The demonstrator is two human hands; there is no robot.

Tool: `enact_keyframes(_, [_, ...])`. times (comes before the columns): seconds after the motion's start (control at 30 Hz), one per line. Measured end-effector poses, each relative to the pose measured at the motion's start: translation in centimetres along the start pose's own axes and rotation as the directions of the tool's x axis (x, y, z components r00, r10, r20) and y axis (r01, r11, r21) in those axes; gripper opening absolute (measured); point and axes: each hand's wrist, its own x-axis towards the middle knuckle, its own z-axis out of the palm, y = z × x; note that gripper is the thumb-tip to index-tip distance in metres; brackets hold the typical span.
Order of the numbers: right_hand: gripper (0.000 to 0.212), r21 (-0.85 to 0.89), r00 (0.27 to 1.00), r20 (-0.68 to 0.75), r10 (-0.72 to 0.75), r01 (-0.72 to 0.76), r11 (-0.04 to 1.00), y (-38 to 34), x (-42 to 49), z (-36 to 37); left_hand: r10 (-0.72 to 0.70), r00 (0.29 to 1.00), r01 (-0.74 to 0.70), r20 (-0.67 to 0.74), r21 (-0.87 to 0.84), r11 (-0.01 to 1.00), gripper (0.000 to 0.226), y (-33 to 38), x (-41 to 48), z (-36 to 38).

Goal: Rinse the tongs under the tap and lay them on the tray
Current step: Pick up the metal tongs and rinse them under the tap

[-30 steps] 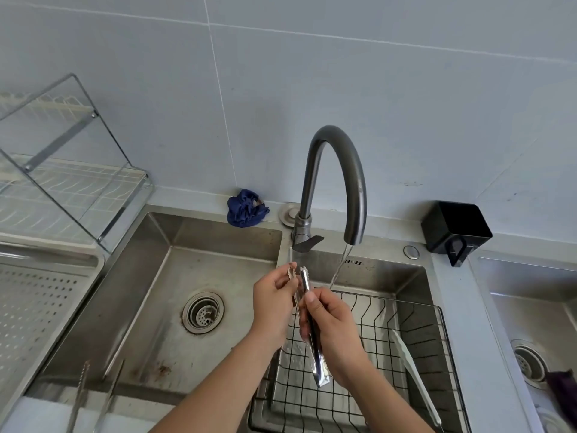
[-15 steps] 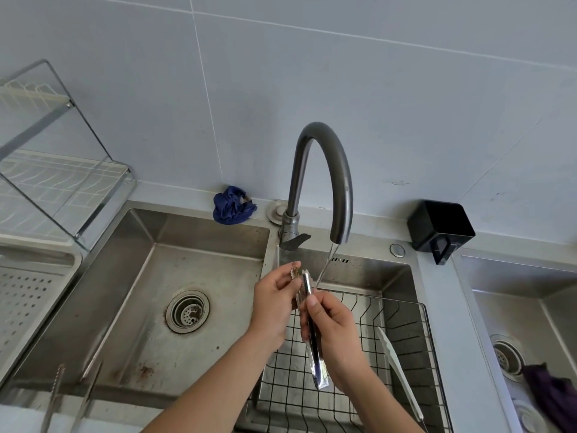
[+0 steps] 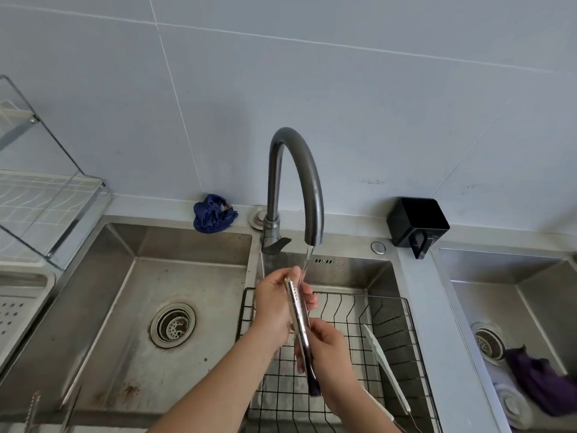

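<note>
Tongs (image 3: 299, 320): metal, arms pressed together, held nearly upright over the basket (image 3: 409, 339), upper end in the stream (image 3: 308, 260).
Left hand (image 3: 271, 307): curled round the upper end of the tongs, fingers wetted by the stream.
Right hand (image 3: 331, 348): clamped round the lower half of the tongs.
Tap (image 3: 307, 182): running, spout just above the hands.
Basket: black wire, set in the middle basin; white tongs (image 3: 387, 370) are laid along its right side.
Tray (image 3: 18, 310): perforated, at the left edge beside the left basin (image 3: 93, 307), well apart from the tongs.
Blue cloth (image 3: 214, 214): bunched at the back rim of the left basin.
</note>
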Motion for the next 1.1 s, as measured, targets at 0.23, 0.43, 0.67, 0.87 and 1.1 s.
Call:
enact_keyframes(0.23, [0.02, 0.029, 0.999, 0.005, -0.037, 0.037, 0.999, 0.3, -0.2, -0.2, -0.023, 0.99, 0.014, 0.14, 0.068, 0.998, 0.018, 0.4, -0.2, -0.8])
enact_keyframes(0.43, [0.03, 0.02, 0.997, 0.039, -0.064, 0.063, 0.998, 0.2, 0.1, 0.0, 0.021, 0.994, -0.02, 0.109, -0.008, 1.0, 0.016, 0.5, -0.4, -0.5])
enact_keyframes(0.67, [0.021, 0.009, 0.992, 0.105, -0.072, 0.072, 0.997, 0.9, 0.1, 0.6, -0.09, 0.985, 0.083, 0.148, 0.052, 0.995, 0.046, 1.3, 0.2, -0.8])
enact_keyframes(0.87, [0.03, 0.02, 0.997, -0.013, -0.078, 0.079, 0.997, 1.0, 0.4, 0.4, -0.09, 0.967, 0.114, 0.239, -0.09, 0.989, 0.019, 1.1, -0.3, -0.5])
enact_keyframes(1.1, [0.02, -0.033, 0.995, -0.047, -0.092, 0.091, 0.995, 0.4, 1.1, 0.8, -0.138, 0.979, 0.118, 0.149, 0.133, 0.984, 0.038, 1.7, 0.0, -0.6])
